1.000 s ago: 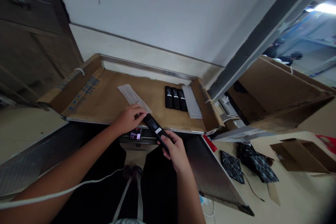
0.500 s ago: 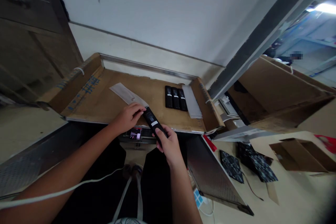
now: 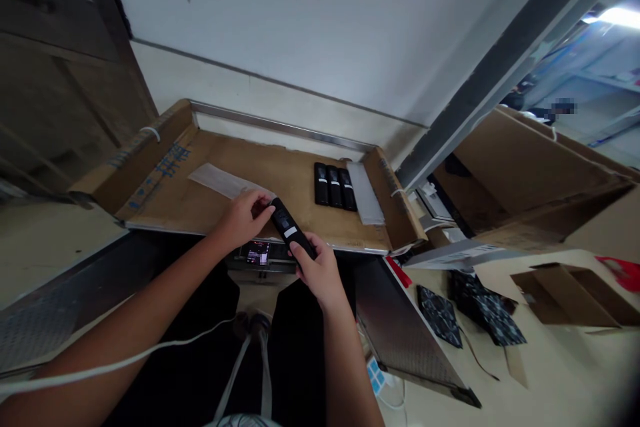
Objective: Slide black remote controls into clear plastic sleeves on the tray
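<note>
My right hand (image 3: pixel 316 265) is wrapped round the lower end of a black remote-like device (image 3: pixel 286 221) with a white label. At the device's upper end my left hand (image 3: pixel 247 215) pinches the end of a translucent sleeve (image 3: pixel 217 180), which stretches up and left over the cardboard-lined tray (image 3: pixel 270 163). Three similar black devices (image 3: pixel 334 187) lie side by side at the tray's right part. Beside them, on their right, rest flat translucent sleeves (image 3: pixel 366 193).
A lit phone-like screen (image 3: pixel 258 252) sits below the tray's front edge. To the right stands a large open cardboard box (image 3: pixel 540 180). Patterned dark bags (image 3: pixel 487 307) and another box (image 3: pixel 575 293) are on the floor. A white cable (image 3: pixel 125 363) crosses my left forearm.
The sleeve's far end has swung left and lies flatter. The device has shifted slightly up and left with my hands, which keep their holds.
</note>
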### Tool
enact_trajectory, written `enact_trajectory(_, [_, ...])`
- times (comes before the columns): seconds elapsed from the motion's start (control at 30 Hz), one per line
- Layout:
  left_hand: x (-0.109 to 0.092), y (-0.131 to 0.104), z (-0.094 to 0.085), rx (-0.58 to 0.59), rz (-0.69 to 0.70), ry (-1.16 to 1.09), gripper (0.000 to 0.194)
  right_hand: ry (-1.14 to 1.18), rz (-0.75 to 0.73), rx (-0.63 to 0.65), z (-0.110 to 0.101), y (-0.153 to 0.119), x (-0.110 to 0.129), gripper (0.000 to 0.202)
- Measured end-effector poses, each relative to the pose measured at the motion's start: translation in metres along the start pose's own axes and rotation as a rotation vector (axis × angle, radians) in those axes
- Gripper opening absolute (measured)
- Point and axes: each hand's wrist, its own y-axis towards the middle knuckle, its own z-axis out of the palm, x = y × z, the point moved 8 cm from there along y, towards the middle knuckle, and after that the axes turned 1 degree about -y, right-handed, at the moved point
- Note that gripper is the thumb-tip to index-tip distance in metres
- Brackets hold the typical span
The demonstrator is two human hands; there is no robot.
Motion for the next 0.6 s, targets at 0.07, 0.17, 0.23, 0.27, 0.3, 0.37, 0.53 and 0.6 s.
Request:
enact_trajectory(0.07, [0.008,0.002,0.002,-0.006,-0.085,-0.044,0.018,-0.074,-0.031,0.002,-0.001,-0.001,0.003,0.034])
enact_trajectory(0.17, [0.016,0.004,0.004,0.004,-0.144,-0.084,0.017,-0.172,-0.098,-0.019,-0.002,-0.003,0.011,0.031])
enact_trajectory(0.23, [0.016,0.006,0.004,0.013,-0.126,-0.079,0.015,-0.223,-0.143,-0.038,-0.002,-0.005,0.016,0.03])
enact_trajectory(0.27, [0.015,0.007,0.003,0.017,-0.111,-0.066,0.015,-0.243,-0.16,-0.046,-0.001,-0.006,0.018,0.029])
enact_trajectory(0.3, [0.013,0.007,0.003,0.021,-0.096,-0.043,0.014,-0.26,-0.173,-0.051,-0.001,-0.006,0.019,0.029])
enact_trajectory(0.37, [0.01,0.007,0.002,0.028,-0.068,0.022,0.014,-0.285,-0.194,-0.059,0.0,-0.008,0.021,0.028])
enact_trajectory(0.53, [0.001,0.003,0.001,0.041,0.003,0.089,0.016,-0.264,-0.183,-0.057,0.0,-0.01,0.018,0.03])
enact_trajectory(0.6, [-0.002,0.001,0.001,0.038,0.028,0.081,0.017,-0.249,-0.164,-0.05,0.0,-0.01,0.016,0.03])
